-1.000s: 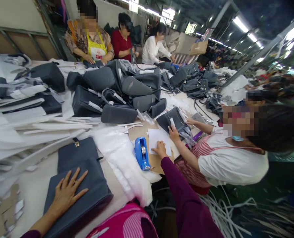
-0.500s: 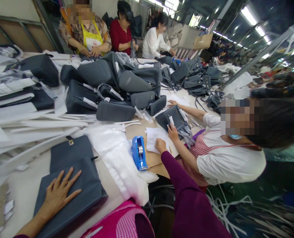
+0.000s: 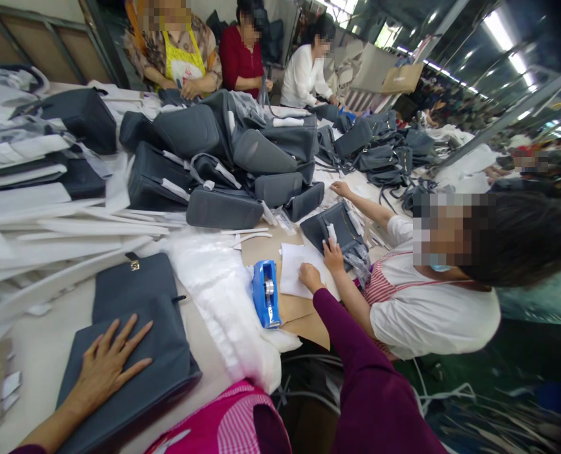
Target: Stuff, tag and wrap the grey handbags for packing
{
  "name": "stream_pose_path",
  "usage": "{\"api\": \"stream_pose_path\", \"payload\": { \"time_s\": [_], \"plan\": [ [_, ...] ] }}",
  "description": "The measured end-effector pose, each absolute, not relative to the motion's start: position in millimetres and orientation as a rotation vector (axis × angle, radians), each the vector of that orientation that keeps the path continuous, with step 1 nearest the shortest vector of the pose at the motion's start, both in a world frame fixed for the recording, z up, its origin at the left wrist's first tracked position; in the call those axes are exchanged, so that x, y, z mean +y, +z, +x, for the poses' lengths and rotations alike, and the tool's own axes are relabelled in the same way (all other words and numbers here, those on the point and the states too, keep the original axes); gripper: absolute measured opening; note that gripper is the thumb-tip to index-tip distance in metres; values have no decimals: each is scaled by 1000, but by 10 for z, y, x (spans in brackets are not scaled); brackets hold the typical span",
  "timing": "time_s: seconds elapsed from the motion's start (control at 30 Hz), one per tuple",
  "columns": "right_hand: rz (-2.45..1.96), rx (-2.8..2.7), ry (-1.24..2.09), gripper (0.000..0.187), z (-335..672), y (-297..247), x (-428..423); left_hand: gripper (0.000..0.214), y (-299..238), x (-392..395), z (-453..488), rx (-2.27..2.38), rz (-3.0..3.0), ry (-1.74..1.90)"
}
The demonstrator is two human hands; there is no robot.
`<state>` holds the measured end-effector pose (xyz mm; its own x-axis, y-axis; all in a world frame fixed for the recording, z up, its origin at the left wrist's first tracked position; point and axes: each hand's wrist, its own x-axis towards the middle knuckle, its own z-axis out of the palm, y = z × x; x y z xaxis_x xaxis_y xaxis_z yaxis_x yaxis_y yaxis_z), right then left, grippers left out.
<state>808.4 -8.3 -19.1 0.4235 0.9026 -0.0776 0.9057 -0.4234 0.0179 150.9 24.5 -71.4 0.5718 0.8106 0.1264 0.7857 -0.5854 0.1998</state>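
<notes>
A dark blue-grey bag (image 3: 133, 353) lies on the table at the left, its flap (image 3: 133, 287) with a gold clasp folded back away from me. My left hand (image 3: 108, 359) rests flat on the bag body, fingers spread. Reaching right, my right hand (image 3: 311, 277) is closed over a white paper sheet (image 3: 294, 268); its fingertips are hidden, so I cannot tell whether they grip the sheet. Left of that hand stands a blue tape dispenser (image 3: 265, 296). White padding wrap (image 3: 214, 302) lies between the dispenser and the bag.
Several dark bags (image 3: 224, 208) are heaped across the table. White foam strips (image 3: 72, 243) are stacked at the left. Close on my right, a co-worker (image 3: 432, 309) in a white shirt touches a small bag (image 3: 332, 227). More people work behind the heap. Brown cardboard (image 3: 299, 309) lies beneath the paper.
My right hand has shifted slightly right, and the paper under it looks flatter. The co-worker's far hand has lifted off the bag's far side. My left hand stays on the bag.
</notes>
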Motion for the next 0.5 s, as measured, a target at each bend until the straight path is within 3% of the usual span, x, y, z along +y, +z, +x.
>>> {"api": "stream_pose_path", "payload": {
  "time_s": [0.23, 0.4, 0.5],
  "plan": [
    [2603, 1629, -115, 50, 8187, -324, -56, 59, -735, 245, 1488, 1364, 2631, 312],
    [2607, 1592, -133, 52, 8201, -368, -33, 81, -746, 300, 1471, 1373, 2545, 322],
    [2601, 1587, -121, 53, 8260, -407, -40, 81, -706, 315, 1495, 1380, 2505, 308]
  ]
}}
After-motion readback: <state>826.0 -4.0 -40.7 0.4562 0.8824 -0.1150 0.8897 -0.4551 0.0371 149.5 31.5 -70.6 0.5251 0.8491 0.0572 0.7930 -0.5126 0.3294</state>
